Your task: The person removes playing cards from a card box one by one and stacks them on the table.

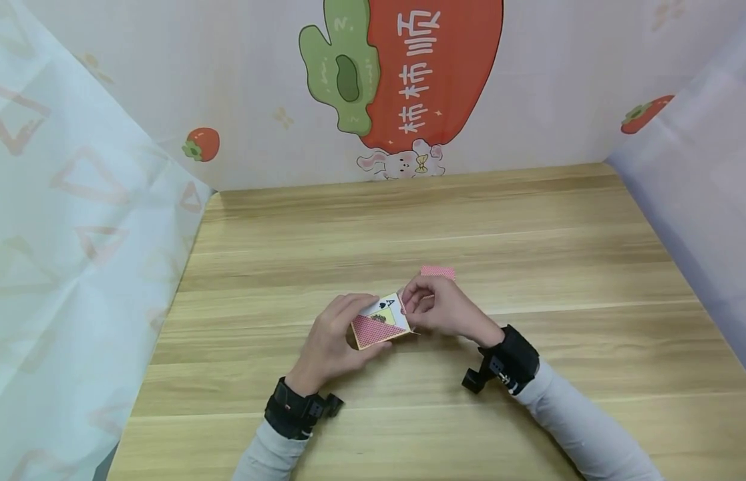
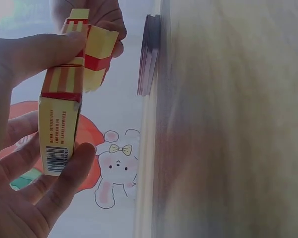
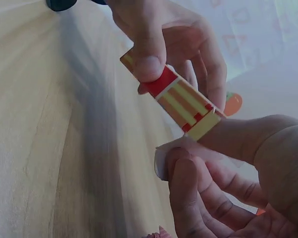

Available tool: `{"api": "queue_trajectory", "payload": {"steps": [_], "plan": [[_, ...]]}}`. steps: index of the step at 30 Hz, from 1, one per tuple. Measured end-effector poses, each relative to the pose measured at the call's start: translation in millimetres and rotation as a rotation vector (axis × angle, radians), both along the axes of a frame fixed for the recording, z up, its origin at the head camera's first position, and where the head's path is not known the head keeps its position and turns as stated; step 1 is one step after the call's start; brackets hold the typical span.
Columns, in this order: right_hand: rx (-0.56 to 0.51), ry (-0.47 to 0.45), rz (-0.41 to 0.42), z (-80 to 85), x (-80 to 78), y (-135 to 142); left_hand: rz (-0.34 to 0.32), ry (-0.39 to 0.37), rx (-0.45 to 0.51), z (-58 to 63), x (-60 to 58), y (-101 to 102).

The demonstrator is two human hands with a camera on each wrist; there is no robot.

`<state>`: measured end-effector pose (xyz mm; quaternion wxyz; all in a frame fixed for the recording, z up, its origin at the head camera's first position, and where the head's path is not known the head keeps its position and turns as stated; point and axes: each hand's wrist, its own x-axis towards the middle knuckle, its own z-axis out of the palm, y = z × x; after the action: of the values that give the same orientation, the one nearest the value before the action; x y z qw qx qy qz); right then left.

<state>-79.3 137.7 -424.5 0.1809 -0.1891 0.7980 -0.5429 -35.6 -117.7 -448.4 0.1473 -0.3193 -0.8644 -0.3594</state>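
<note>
A playing-card box (image 1: 377, 332), red-patterned with an ace of spades visible on its face, is held above the table by my left hand (image 1: 333, 339). Thumb and fingers grip opposite edges of the box. In the left wrist view its narrow side (image 2: 59, 124) has yellow and red stripes and a barcode. My right hand (image 1: 447, 308) is at the box's right end, its fingers curled at the flap (image 2: 99, 57). The flap's pale inner side (image 3: 161, 162) lies against those fingers in the right wrist view. The inside of the box is hidden.
A stack of red-backed cards (image 1: 437, 272) lies on the wooden table (image 1: 276, 234) just beyond my right hand. Printed cloth (image 1: 246, 87) hangs behind the table, with more cloth at the left and right sides.
</note>
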Motion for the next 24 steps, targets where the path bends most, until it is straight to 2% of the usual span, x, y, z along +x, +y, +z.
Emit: {"api": "queue_trajectory", "payload": {"steps": [8, 12, 18, 24], "plan": [[0.044, 0.004, 0.011, 1.9, -1.9, 6, 0.006, -0.001, 0.004, -2.4, -2.5, 1], [0.0, -0.073, -0.02, 8.5, -8.2, 11, 0.039, -0.003, 0.001, -2.3, -6.1, 1], [-0.041, -0.193, -0.047, 15.6, -14.0, 22, 0.065, -0.006, 0.009, -3.7, -4.4, -1], [-0.026, -0.241, -0.065, 24.2, -21.8, 40, 0.072, 0.007, 0.027, -5.4, -5.9, -1]]}}
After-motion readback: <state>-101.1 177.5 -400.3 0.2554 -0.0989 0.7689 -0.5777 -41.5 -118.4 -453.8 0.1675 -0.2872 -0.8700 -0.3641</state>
